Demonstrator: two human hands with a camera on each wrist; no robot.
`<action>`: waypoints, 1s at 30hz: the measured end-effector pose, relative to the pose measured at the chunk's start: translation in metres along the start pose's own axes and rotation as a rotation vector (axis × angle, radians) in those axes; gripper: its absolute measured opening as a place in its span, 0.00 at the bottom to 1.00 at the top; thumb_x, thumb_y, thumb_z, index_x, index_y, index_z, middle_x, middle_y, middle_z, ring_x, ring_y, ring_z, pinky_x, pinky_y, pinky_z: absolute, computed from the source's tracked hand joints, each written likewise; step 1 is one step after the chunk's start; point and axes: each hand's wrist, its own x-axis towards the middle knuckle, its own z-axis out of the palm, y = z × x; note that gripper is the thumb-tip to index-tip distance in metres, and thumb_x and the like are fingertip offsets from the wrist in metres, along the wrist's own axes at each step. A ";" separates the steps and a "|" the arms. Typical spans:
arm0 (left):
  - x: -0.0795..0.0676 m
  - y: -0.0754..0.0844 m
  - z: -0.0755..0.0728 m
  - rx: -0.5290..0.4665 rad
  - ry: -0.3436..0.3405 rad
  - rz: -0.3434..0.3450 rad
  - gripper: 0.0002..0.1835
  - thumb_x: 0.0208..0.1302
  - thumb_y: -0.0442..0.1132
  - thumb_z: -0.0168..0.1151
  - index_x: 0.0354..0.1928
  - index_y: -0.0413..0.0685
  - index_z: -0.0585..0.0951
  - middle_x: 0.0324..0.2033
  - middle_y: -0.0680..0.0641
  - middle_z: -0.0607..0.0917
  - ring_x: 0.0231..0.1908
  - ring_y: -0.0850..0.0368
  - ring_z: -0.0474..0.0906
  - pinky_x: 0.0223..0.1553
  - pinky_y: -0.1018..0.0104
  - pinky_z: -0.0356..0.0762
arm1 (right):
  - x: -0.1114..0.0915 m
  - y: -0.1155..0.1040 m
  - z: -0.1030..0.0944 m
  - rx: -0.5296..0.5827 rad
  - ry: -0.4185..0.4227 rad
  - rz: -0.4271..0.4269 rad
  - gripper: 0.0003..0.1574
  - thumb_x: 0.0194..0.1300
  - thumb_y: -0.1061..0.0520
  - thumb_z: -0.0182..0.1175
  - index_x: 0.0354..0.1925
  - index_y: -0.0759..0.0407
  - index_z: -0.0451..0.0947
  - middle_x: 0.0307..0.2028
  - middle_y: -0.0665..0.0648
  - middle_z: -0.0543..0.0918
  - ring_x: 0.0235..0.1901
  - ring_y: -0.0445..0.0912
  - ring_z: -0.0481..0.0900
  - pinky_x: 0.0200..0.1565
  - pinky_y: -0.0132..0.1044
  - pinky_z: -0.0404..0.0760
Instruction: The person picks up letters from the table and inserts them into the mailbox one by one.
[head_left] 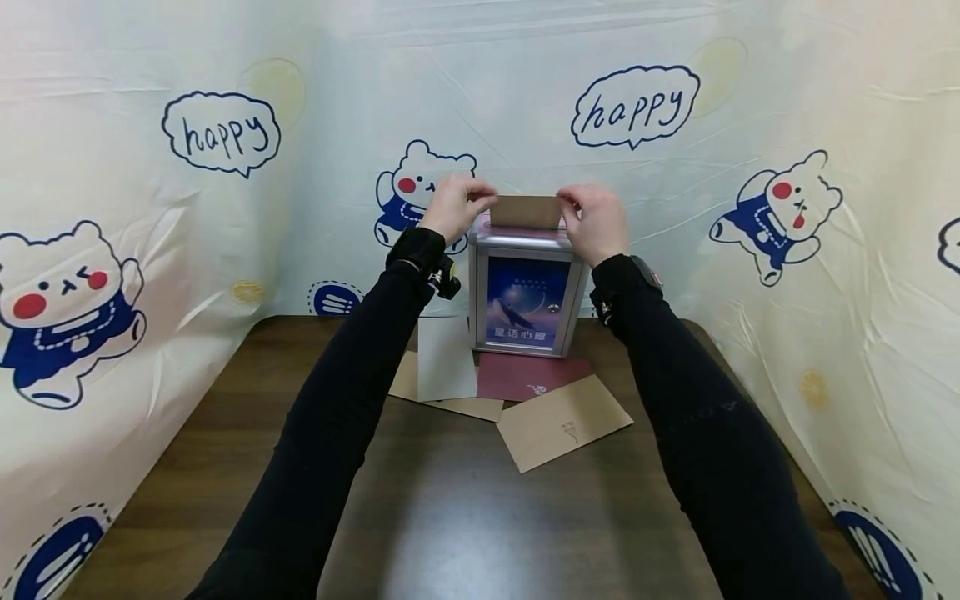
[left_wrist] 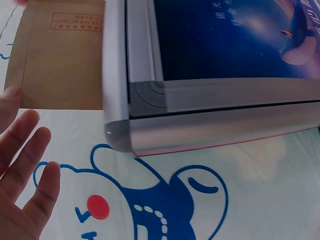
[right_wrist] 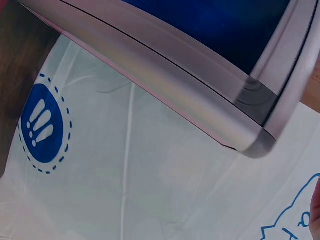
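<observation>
A brown paper envelope [head_left: 525, 212] stands upright at the top of a silver-framed box [head_left: 527, 304] with a blue picture on its door. My left hand [head_left: 453, 207] pinches the envelope's left edge, and my right hand [head_left: 596, 221] pinches its right edge. In the left wrist view, red print shows on the envelope [left_wrist: 60, 65], and several fingers of the left hand [left_wrist: 22, 175] spread away from it. The box's frame hides the envelope's lower end there; I cannot tell how deep it sits. Only a sliver of the right hand [right_wrist: 315, 212] enters the right wrist view.
In front of the box lie a pale grey envelope [head_left: 447, 358], a dark red one [head_left: 525, 377] and a tan one [head_left: 566, 422]. Another tan envelope [head_left: 465, 408] is partly under the grey one. A printed cloth [head_left: 525, 100] hangs behind the brown table [head_left: 450, 533].
</observation>
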 end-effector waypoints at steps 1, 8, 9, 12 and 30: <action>-0.001 -0.001 0.001 -0.006 0.002 0.001 0.11 0.70 0.37 0.59 0.49 0.42 0.85 0.45 0.46 0.86 0.46 0.56 0.79 0.49 0.67 0.73 | -0.002 0.001 0.001 -0.002 -0.007 0.007 0.09 0.69 0.64 0.58 0.43 0.66 0.84 0.40 0.63 0.86 0.40 0.54 0.80 0.47 0.46 0.75; -0.008 -0.005 0.007 0.016 0.004 -0.047 0.11 0.71 0.39 0.57 0.50 0.47 0.84 0.46 0.49 0.85 0.47 0.58 0.78 0.50 0.68 0.72 | -0.010 0.008 0.009 -0.021 -0.038 0.068 0.10 0.68 0.64 0.58 0.43 0.65 0.85 0.42 0.62 0.86 0.44 0.56 0.81 0.52 0.49 0.73; -0.008 -0.006 0.008 0.019 0.000 -0.045 0.12 0.71 0.39 0.57 0.50 0.46 0.84 0.46 0.49 0.85 0.47 0.58 0.78 0.50 0.68 0.72 | -0.011 0.008 0.010 -0.030 -0.039 0.074 0.10 0.68 0.64 0.59 0.43 0.65 0.85 0.42 0.62 0.86 0.44 0.57 0.81 0.53 0.49 0.73; -0.009 -0.008 0.012 0.053 -0.018 -0.030 0.12 0.72 0.39 0.56 0.51 0.45 0.84 0.48 0.48 0.84 0.49 0.56 0.77 0.52 0.66 0.71 | -0.014 0.009 0.014 -0.072 -0.049 0.087 0.09 0.66 0.65 0.60 0.42 0.64 0.86 0.41 0.62 0.87 0.45 0.58 0.81 0.54 0.52 0.71; -0.024 -0.027 0.017 0.113 -0.038 -0.066 0.13 0.73 0.41 0.56 0.53 0.48 0.84 0.54 0.48 0.81 0.59 0.54 0.71 0.63 0.63 0.63 | -0.025 0.005 0.024 -0.172 -0.150 0.257 0.16 0.73 0.57 0.53 0.51 0.60 0.83 0.48 0.62 0.84 0.58 0.58 0.70 0.57 0.55 0.63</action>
